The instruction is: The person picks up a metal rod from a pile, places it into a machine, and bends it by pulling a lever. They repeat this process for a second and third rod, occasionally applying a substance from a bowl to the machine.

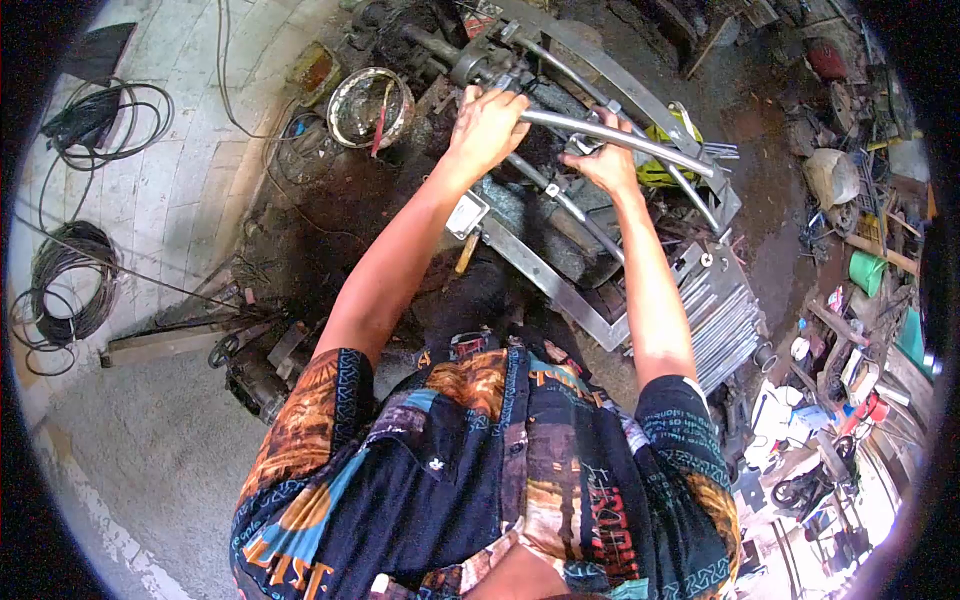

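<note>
A long bare metal rod (640,138) slants over a greasy lathe-like machine with steel rails (560,285). Its far left end meets my left hand (485,132), whose fingers are curled closed around it beside the machine's round dark head (470,68). Lower down the rod, my right hand (606,165) is bent under it, with fingertips showing on the far side. A small metal part (583,145) sits by my right thumb; exactly what those fingers grip is hidden. A thinner shaft (555,192) runs between my forearms.
A round pail (371,108) with a red-handled tool stands left of the machine. Several thin metal rods (725,335) lie bundled at right. Coiled black cable (75,285) rests on the left floor. Scrap, a green container (868,268) and loose items crowd the right side.
</note>
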The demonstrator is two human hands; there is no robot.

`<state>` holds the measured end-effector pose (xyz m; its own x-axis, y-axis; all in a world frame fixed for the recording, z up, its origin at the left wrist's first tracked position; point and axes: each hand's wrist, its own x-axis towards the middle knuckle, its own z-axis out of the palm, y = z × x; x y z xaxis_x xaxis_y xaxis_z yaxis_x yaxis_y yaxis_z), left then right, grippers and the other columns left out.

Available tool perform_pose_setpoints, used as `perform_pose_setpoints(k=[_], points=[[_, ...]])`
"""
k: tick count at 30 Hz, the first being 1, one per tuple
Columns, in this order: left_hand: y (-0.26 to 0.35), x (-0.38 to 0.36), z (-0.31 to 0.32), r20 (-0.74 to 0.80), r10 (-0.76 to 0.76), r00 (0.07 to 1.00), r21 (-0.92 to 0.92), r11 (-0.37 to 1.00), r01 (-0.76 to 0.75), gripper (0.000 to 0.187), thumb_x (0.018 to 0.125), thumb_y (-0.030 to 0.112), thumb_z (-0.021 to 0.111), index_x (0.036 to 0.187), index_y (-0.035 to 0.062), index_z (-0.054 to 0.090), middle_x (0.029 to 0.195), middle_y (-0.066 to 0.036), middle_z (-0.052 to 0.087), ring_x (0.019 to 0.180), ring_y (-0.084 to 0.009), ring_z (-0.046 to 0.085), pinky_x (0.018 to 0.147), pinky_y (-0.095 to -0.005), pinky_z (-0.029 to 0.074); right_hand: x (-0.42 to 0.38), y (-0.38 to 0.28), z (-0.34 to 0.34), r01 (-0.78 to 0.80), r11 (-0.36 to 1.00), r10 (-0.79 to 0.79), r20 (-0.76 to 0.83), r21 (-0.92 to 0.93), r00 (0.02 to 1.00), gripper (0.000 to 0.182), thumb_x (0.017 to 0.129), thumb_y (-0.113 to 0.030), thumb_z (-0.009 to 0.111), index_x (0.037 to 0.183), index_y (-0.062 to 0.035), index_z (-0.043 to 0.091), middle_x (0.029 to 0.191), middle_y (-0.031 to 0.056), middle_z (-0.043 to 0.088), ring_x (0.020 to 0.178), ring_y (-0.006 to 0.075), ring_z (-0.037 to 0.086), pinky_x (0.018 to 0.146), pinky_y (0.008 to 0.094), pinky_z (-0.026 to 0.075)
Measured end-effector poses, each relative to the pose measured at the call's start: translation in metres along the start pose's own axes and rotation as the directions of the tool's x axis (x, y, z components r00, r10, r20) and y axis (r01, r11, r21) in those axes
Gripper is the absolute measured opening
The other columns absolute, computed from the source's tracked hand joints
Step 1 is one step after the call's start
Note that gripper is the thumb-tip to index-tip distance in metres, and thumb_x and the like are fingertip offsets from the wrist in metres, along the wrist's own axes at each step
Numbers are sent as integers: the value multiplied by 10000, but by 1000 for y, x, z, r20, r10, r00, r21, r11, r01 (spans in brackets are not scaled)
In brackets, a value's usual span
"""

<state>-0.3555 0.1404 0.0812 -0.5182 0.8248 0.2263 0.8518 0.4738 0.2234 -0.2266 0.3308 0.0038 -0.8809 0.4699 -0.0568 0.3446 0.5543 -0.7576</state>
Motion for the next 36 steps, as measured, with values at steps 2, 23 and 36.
perform_pose_setpoints(k=[2,23,36], points=[[-1,0,2,-7,-10,1000,8,1000,10,251,781,190,740,995,84,663,937,-90,682,939,-271,632,840,-432,415,-5,-4,4,33,999,-33,-84,3,996,992,503,-356,937,1342,-99,473,1271,211,457,1180,398,524,1007,482,477],[29,-291,70,793,-542,279,-440,-191,878,547,962,522,572,1117,1,622,872,-53,656,710,-180,623,625,-312,465,-3,11,34,-88,995,95,-183,47,978,956,580,-237,928,1373,2,449,1258,164,611,1171,263,589,1031,346,459],[45,-223,36,828,-535,168,-355,-269,895,399,981,437,581,765,105,525,592,61,389,446,-69,325,396,-259,232,-6,11,32,-107,990,123,-186,94,975,970,545,-335,926,1361,-80,467,1358,206,487,1284,370,460,1101,439,383]])
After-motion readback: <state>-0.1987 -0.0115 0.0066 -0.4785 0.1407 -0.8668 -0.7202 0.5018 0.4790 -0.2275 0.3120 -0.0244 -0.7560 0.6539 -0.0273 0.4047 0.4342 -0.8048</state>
